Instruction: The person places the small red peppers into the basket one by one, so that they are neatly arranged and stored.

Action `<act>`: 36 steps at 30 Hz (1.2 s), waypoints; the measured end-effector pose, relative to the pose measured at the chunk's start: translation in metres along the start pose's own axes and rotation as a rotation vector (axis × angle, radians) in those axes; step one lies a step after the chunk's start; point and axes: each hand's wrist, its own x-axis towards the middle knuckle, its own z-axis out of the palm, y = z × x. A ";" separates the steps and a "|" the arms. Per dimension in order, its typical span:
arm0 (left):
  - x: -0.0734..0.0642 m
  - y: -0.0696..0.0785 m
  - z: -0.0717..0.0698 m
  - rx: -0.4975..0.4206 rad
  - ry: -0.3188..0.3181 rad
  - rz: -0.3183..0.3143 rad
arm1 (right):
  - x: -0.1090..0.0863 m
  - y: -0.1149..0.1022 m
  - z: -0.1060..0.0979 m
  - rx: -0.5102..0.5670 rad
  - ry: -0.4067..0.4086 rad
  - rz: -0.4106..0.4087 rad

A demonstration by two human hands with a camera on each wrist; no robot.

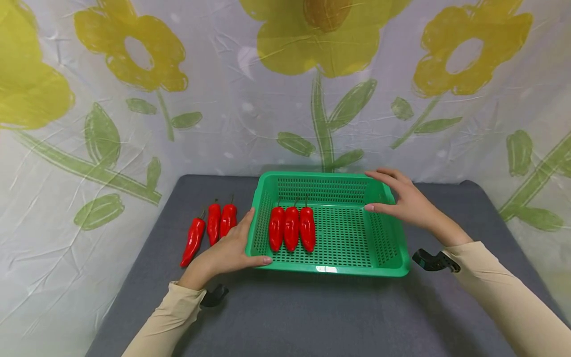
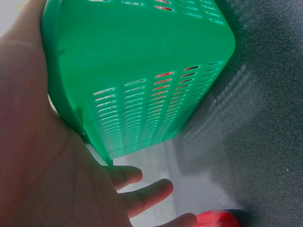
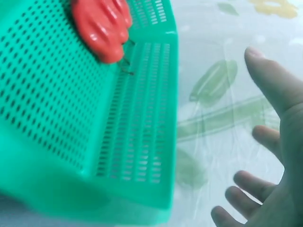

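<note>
A green perforated plastic basket (image 1: 352,270) sits on the dark grey tabletop. Inside, at its left end, three red peppers (image 1: 292,230) lie side by side with their stems toward the back. My left hand (image 1: 225,254) rests against the basket's front left corner, thumb over the rim and fingers extended along the outside of the wall. In the left wrist view, the palm is right at the basket rim (image 2: 59,61). My right hand (image 1: 408,202) hovers at the basket's right end, thumb and fingers spread. The right wrist view shows a gap between that hand (image 3: 279,165) and the basket.
Left of the basket, three more red peppers (image 1: 214,223) lie on the table (image 1: 285,317), partly behind my left hand. A pale cloth (image 1: 223,109) printed with yellow flowers hangs behind the table and along its sides.
</note>
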 end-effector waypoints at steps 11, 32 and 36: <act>0.001 0.000 0.000 -0.002 0.001 0.014 | -0.047 0.035 0.017 0.096 0.033 0.021; 0.001 -0.002 0.000 -0.012 -0.004 0.022 | -0.091 0.063 0.053 0.229 -0.017 -0.026; 0.000 -0.002 0.000 -0.011 -0.005 0.020 | -0.094 0.064 0.058 0.243 -0.034 -0.018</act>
